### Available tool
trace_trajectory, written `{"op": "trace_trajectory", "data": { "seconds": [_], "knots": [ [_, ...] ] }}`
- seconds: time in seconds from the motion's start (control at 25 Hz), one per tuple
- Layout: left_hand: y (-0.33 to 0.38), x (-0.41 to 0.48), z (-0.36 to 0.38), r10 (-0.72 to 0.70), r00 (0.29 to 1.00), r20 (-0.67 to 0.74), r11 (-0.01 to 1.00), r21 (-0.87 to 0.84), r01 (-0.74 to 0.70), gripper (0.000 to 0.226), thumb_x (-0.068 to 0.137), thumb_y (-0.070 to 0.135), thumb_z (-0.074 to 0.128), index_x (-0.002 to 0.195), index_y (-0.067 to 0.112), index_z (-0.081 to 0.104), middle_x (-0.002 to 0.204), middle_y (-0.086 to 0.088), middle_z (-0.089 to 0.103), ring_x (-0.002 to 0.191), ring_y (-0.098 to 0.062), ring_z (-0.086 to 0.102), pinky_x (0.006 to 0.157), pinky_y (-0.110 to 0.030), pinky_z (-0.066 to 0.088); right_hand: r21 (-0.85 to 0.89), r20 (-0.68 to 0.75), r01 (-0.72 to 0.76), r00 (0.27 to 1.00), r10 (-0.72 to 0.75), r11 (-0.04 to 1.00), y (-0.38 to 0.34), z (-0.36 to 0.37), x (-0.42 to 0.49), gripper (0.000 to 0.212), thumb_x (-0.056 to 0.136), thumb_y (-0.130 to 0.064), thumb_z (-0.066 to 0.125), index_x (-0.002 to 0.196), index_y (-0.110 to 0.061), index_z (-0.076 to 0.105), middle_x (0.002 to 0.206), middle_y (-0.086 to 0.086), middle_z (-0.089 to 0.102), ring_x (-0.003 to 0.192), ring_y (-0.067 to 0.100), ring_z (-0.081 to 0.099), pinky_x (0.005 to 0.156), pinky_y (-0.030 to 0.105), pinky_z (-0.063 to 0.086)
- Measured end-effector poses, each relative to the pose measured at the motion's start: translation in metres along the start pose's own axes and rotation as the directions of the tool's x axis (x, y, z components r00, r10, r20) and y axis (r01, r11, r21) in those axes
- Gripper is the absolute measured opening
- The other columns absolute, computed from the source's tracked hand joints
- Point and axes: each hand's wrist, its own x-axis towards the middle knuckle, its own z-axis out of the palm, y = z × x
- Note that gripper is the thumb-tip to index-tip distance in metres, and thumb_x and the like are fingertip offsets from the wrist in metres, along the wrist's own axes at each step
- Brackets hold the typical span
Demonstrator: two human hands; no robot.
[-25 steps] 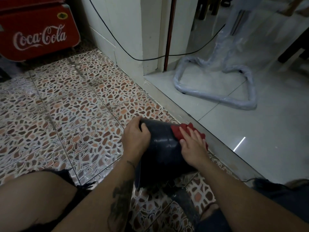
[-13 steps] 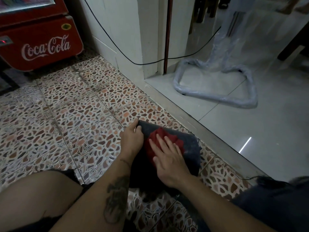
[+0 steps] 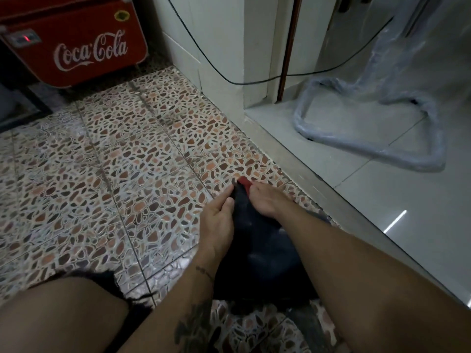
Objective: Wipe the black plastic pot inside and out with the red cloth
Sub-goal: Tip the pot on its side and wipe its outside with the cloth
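**Both hands on the pot, cloth at its far end**

Far out to the left of your hands, a red Coca-Cola cooler [image 3: 74,44] stands against the wall, well apart from the work. The pebble-patterned floor tiles [image 3: 114,174] run from there to your left hand.

Your left hand [image 3: 219,220] lies against the left side of the black plastic pot [image 3: 257,250], fingers close together and curled lightly along its wall, the thumb resting on top. It steadies the pot rather than gripping hard.

The pot lies tilted on its side between your two forearms, its far end pointing away from you.

Your right hand [image 3: 267,202] is pressed flat onto the pot's upper far end, fingers together, holding the red cloth [image 3: 245,182] down against the plastic. Only a small red corner shows beyond your fingertips; the rest is hidden under the hand.

Right of that hand runs a grey threshold [image 3: 331,189], then pale glossy tiles with a plastic-wrapped frame [image 3: 369,149], well apart.
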Motion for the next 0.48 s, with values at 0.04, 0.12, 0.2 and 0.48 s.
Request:
{"op": "trace_trajectory", "data": {
  "seconds": [0.04,0.12,0.2,0.48],
  "knots": [
    [0.001,0.001,0.001,-0.017,1.000,-0.011,0.999,-0.036,0.016,0.036,0.097,0.005,0.050,0.128,0.017,0.067,0.133,0.005,0.064,0.122,-0.003,0.057,0.107,-0.026,0.042,0.010,0.027,-0.030,0.999,0.030,0.999,-0.003,-0.003,0.009,0.060,0.098,-0.042,0.015,0.149,-0.026,0.043,0.159,0.010,0.041,0.142,0.032,0.039,0.117,0.059,0.020],
    [0.004,0.006,0.005,-0.095,0.995,-0.027,0.990,-0.111,0.091,0.035,0.097,0.003,0.051,0.126,0.014,0.067,0.131,0.001,0.065,0.120,-0.008,0.059,0.107,-0.031,0.043,-0.003,0.012,-0.043,0.999,0.043,0.999,-0.002,-0.001,0.003,0.060,0.097,-0.040,0.015,0.151,-0.032,0.039,0.161,0.005,0.037,0.145,0.029,0.034,0.118,0.060,0.014],
    [0.006,0.012,0.007,-0.137,0.990,-0.022,0.981,-0.145,0.133,0.036,0.096,0.001,0.051,0.126,0.013,0.068,0.127,0.000,0.067,0.113,-0.008,0.062,0.104,-0.029,0.046,-0.006,-0.066,0.036,0.997,-0.037,0.999,0.003,0.007,-0.021,0.059,0.098,-0.038,0.018,0.156,-0.040,0.030,0.166,0.000,0.028,0.151,0.023,0.023,0.120,0.059,0.006],
    [0.013,0.015,0.005,-0.192,0.981,0.024,0.965,-0.179,0.193,0.040,0.095,0.001,0.048,0.128,0.013,0.066,0.132,-0.003,0.064,0.114,-0.009,0.061,0.103,-0.026,0.045,-0.103,-0.109,0.449,0.882,-0.459,0.887,0.034,0.030,-0.124,0.067,0.089,-0.039,0.031,0.155,-0.051,0.023,0.169,-0.016,0.010,0.153,0.009,0.000,0.121,0.054,-0.008]
  ]
}}
